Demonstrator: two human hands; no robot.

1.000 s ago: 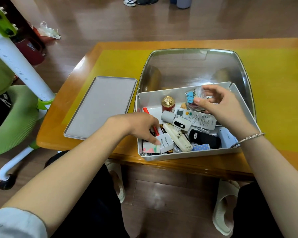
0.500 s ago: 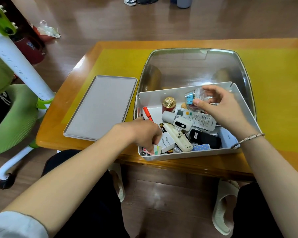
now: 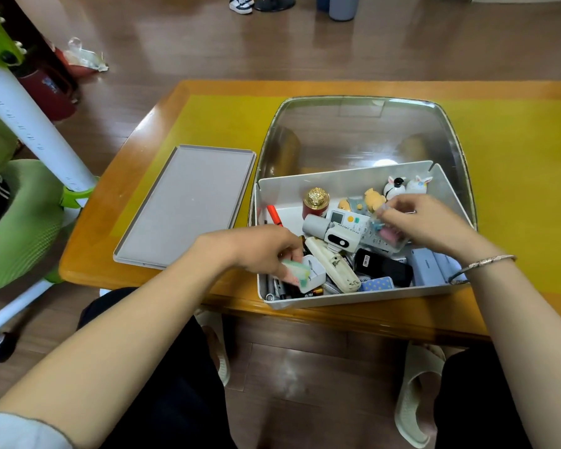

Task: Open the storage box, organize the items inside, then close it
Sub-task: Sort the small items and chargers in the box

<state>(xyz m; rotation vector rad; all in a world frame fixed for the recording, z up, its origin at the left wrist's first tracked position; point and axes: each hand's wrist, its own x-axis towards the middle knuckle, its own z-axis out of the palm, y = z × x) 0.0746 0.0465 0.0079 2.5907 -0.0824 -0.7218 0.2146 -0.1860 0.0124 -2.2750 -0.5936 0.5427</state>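
Note:
The white storage box [image 3: 344, 184] stands open at the table's near edge, crowded with remotes, batteries, a black device and small figurines. Its flat grey lid [image 3: 188, 202] lies on the table to the left. My left hand [image 3: 256, 251] reaches into the box's left end and pinches a small green and pink card [image 3: 297, 270] above a white charger [image 3: 314, 272]. My right hand [image 3: 431, 222] grips a clear plastic bag of small clips [image 3: 386, 233] over the white air-conditioner remote [image 3: 347, 222]. A red marker [image 3: 274, 215] lies by the left wall.
A red jar with a gold cap [image 3: 316, 202] and toy rabbits [image 3: 405, 186] sit along the box's back wall. A clear plastic tray [image 3: 363, 131] lies behind the box on the yellow mat [image 3: 515, 176]. A green chair [image 3: 20, 215] stands at the left.
My right hand has pulled the clear bag nearer, over the remote, which uncovers the figurines at the back. My left hand has lifted the small card out of the box's left corner.

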